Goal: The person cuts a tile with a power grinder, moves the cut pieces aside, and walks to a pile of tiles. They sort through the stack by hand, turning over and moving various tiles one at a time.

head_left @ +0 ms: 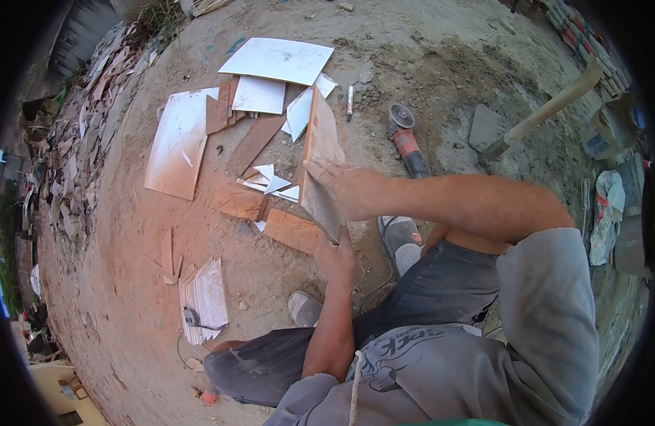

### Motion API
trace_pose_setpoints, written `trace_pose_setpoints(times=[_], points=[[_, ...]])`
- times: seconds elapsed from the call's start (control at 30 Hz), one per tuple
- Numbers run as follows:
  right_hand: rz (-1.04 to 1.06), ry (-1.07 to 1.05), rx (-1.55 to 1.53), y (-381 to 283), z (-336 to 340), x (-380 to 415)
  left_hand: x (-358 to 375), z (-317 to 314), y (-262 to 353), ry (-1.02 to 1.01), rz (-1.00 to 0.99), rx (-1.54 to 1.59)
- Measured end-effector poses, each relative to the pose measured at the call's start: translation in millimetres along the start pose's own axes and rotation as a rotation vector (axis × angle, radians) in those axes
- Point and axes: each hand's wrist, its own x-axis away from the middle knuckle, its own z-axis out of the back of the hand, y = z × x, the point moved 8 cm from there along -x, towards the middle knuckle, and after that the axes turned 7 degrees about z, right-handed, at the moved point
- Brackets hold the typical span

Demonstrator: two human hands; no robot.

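A ceramic tile (320, 195), dusted orange and grey, is tilted up nearly edge-on to me above the ground. Closed on its lower corner is my left hand (336, 261), the thumb showing against the tile. My right hand (350, 190) lies flat across the tile's face, fingers stretched towards its far edge. Beneath the tile rest two orange bricks, the nearer brick (292, 231) close to my left hand. White triangular tile offcuts (275, 183) are scattered just beyond them.
Larger white tiles (276, 59) lie ahead. An angle grinder (407, 142) and a marker (350, 104) sit on the dirt, near a wooden-handled hoe (548, 106). At left, a tape measure (192, 317) rests on stacked tiles (207, 295). Broken tile pieces (75, 156) line the left side.
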Motion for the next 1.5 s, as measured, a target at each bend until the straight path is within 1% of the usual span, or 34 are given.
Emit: trace_pose_setpoints(times=[0.03, 0.07, 0.1, 0.13, 0.17, 0.2, 0.23, 0.27, 0.3, 0.33, 0.37, 0.4, 0.43, 0.5, 0.53, 0.6, 0.7, 0.8, 0.87, 0.9, 0.97, 1.0, 1.07, 1.1, 1.17, 1.2, 1.27, 1.4, 1.47, 1.5], points=[[-0.032, -0.016, -0.102, -4, 4, 0, 1, -1, -1, -0.019, 0.038, -0.024], [-0.084, -0.026, -0.197, -5, 9, 1, 0, -1, -4, 0.023, -0.084, -0.117], [-0.038, 0.078, -0.197, -6, 8, -2, 0, -4, -8, 0.049, -0.22, -0.192], [-0.009, 0.184, -0.18, -2, 8, -2, -2, -6, -14, 0.056, -0.208, -0.206], [0.0, 0.197, -0.196, -4, 15, 0, -5, -12, -20, 0.05, -0.203, -0.217], [0.059, 0.295, -0.144, 5, 2, -10, -3, -11, -12, 0.024, -0.247, -0.104], [0.052, 0.168, -0.116, 4, 1, -14, -10, -21, -27, -0.035, -0.275, -0.126], [0.044, 0.181, -0.058, 2, 2, -16, -8, -21, -27, 0.046, -0.37, -0.168], [0.06, 0.127, -0.035, -7, 15, -10, -6, -21, -18, -0.023, -0.238, -0.046], [0.063, 0.176, -0.009, -3, 13, -15, -4, -19, -9, -0.088, -0.093, 0.059], [0.085, 0.223, 0.014, 1, 9, -19, -5, -24, -9, -0.112, -0.075, 0.072], [0.053, 0.227, 0.042, 4, 15, -13, -7, -26, -8, -0.119, -0.051, 0.077], [0.042, 0.19, 0.055, 1, 22, -14, -7, -27, 6, -0.134, -0.062, 0.089], [0.011, 0.161, 0.081, -2, 32, -14, 0, -16, 23, -0.067, 0.009, -0.006], [-0.006, 0.152, 0.071, 2, 34, -16, -2, -19, 27, -0.086, -0.006, 0.002], [-0.034, 0.152, 0.063, 7, 41, -20, -7, -15, 28, -0.026, -0.039, -0.049], [-0.039, 0.135, 0.047, 9, 52, -20, -10, -17, 32, -0.011, -0.053, -0.05], [-0.052, 0.114, 0.043, 4, 63, -20, -7, -14, 41, -0.002, -0.085, 0.011], [-0.114, -0.032, 0.045, 2, 66, -14, -8, -13, 41, -0.011, -0.059, 0.004], [-0.108, -0.032, 0.045, 4, 60, -16, -9, -14, 39, -0.029, -0.038, -0.005], [-0.072, 0.269, 0.017, 10, 66, -16, -16, -17, 25, -0.009, -0.059, 0.002], [-0.069, 0.268, 0.016, 10, 67, -17, -16, -16, 27, 0.007, -0.081, 0.009], [0.066, 0.232, -0.029, -2, 68, -18, -16, -16, 27, -0.007, -0.063, -0.022], [0.069, 0.234, -0.028, -6, 72, -17, -14, -16, 30, -0.023, -0.046, -0.055], [0.064, 0.01, 0.003, -15, 64, -18, -9, -14, 36, -0.023, -0.036, -0.044], [0.075, 0.009, 0.009, -18, 66, -19, -8, -14, 38, -0.028, -0.024, -0.032], [0.04, -0.086, 0.028, -18, 62, -18, -8, -13, 38, -0.019, -0.031, -0.035], [0.032, -0.134, 0.01, -24, 57, -15, -16, -16, 27, -0.023, -0.04, 0.015], [0.094, 0.203, 0.042, -29, 68, -13, -17, -15, 34, -0.026, -0.056, 0.052], [0.097, 0.202, 0.049, -30, 65, -17, -15, -13, 41, -0.032, -0.07, 0.08]])
